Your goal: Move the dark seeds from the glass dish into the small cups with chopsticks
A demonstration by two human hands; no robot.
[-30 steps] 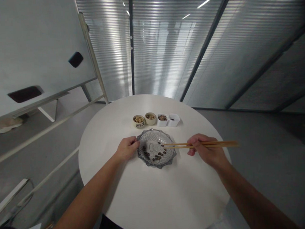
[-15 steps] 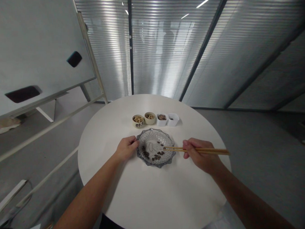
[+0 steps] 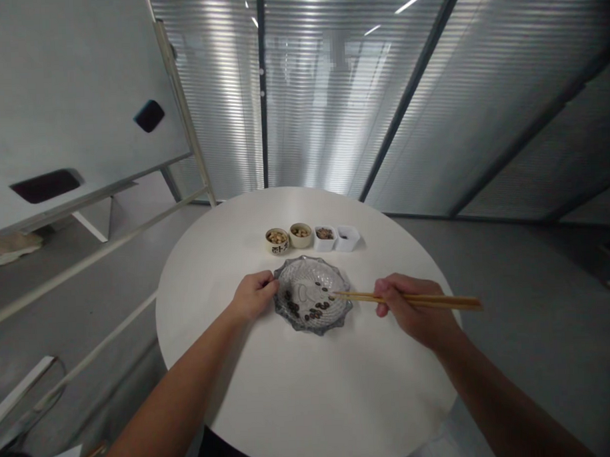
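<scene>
Right now the glass dish (image 3: 312, 295) sits between both hands on the round white table (image 3: 310, 388). Left hand (image 3: 253, 295) is curled, fingers pressed on the dish's near-left rim, forearm running back toward the body. Right hand (image 3: 412, 308) is closed around a pair of wooden chopsticks (image 3: 407, 298), held nearly level, tips pointing away from the palm and just over the dish's right edge, close to the dark seeds (image 3: 312, 309); whether the tips touch a seed cannot be told. Dish is clear cut glass with a scalloped rim, seeds scattered mostly along its near side. Beyond the dish, farther from both hands, four small cups (image 3: 313, 238) stand in a row, two round beige, two square white.
</scene>
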